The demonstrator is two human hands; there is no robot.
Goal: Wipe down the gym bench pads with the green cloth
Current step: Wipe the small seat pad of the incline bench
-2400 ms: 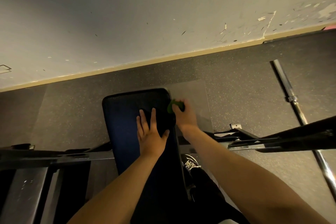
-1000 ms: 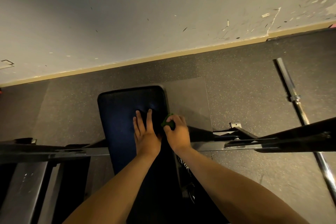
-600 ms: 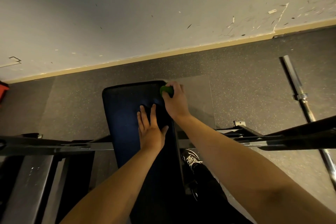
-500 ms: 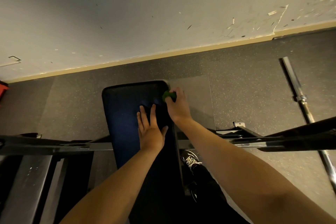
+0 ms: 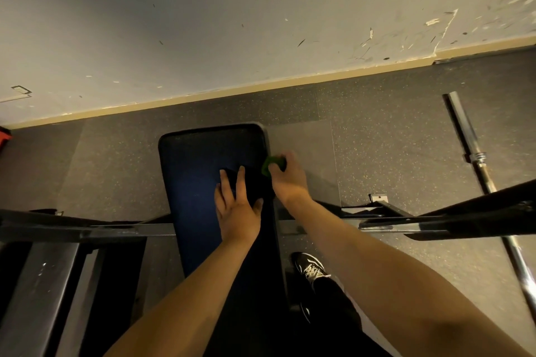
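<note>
as the head camera looked down, the bench pad (image 5: 197, 182) filled the middle of the view, a long dark blue cushion with rounded corners, its far end pointing to 12 o'clock toward a scuffed pale wall (image 5: 261, 9). the green cloth (image 5: 269, 166) was a small bunched wad at the pad's right edge, mostly hidden inside the right hand (image 5: 290, 181), whose fingers were curled tight round it. the left hand (image 5: 236, 211) lay flat on the pad at 8 o'clock of the cloth, fingers straight and slightly spread, grasping nothing. both forearms covered the pad's near end. a dark steel crossbar (image 5: 116, 230) ran beneath the pad from 9 to 3 o'clock. on the speckled floor (image 5: 377, 139) a barbell (image 5: 478, 162) lay at 3 o'clock, well apart from the bench, and a black laced shoe (image 5: 311, 268) stood at 5 o'clock, just beside the pad.
</note>
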